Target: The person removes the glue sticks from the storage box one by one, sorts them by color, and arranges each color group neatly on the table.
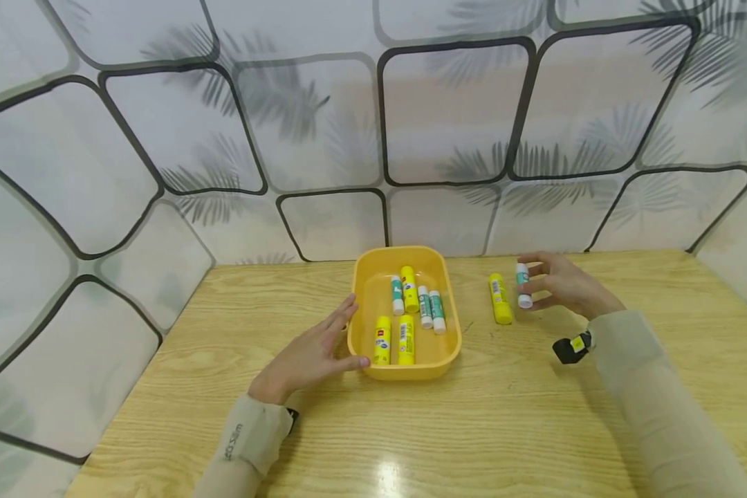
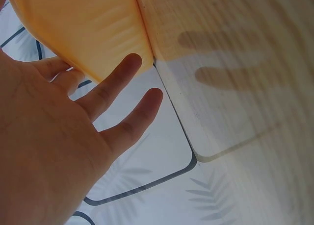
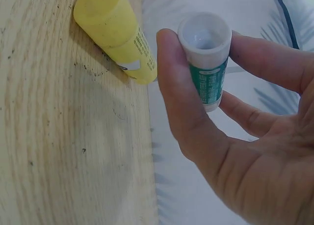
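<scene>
My right hand (image 1: 566,282) pinches a white-and-teal glue stick (image 1: 523,285) between thumb and fingers. In the right wrist view that glue stick (image 3: 208,63) has its hollow white end turned toward the camera. Just left of it a yellow glue stick (image 1: 500,299) lies on the table. At the left side of a yellow plastic tray (image 1: 404,373) is my left hand (image 1: 311,356), its fingers spread along the wall and the thumb by the near corner. Inside the tray lie three yellow glue sticks (image 1: 407,340) and three white-and-teal ones (image 1: 397,295).
The wooden table (image 1: 473,429) runs back to a wall covering (image 1: 454,117) with dark outlines and leaf prints. A black wrist camera (image 1: 571,348) sits below the right cuff. The tray stands close to the wall.
</scene>
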Motion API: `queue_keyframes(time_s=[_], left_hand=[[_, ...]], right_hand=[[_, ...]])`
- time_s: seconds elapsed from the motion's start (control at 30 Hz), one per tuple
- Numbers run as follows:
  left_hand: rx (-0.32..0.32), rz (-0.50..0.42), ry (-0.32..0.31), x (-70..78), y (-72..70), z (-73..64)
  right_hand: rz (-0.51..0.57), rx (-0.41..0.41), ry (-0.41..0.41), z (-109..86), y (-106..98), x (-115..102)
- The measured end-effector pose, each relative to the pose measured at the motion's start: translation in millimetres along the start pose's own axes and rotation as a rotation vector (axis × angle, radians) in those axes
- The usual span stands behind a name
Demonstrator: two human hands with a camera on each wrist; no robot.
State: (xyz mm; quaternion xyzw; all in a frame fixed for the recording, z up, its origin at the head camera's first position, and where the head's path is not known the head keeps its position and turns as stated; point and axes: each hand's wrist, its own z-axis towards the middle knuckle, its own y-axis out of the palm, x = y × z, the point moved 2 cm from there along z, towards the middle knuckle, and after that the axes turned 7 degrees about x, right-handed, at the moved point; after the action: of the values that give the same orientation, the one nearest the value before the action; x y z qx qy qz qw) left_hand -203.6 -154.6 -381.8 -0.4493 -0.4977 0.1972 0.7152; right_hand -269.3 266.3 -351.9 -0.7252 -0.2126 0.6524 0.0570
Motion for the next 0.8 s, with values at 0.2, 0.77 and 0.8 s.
queue_keyframes(time_s=[0.2, 0.77, 0.8], left_hand=[[-0.003, -0.005, 0.003, 0.8, -0.1, 0.0], [0.0, -0.008, 0.011, 2.1, -0.9, -0.2], [0.001, -0.009, 0.01, 2.1, -1.0, -0.2]], right_hand=[[0.005, 0.0, -0.012, -4.4, 1.3, 3.5], [-0.05, -0.011, -0.013, -26.6, 8.7, 17.7], [-0.051, -0.011, -0.012, -27.8, 9.1, 18.3]])
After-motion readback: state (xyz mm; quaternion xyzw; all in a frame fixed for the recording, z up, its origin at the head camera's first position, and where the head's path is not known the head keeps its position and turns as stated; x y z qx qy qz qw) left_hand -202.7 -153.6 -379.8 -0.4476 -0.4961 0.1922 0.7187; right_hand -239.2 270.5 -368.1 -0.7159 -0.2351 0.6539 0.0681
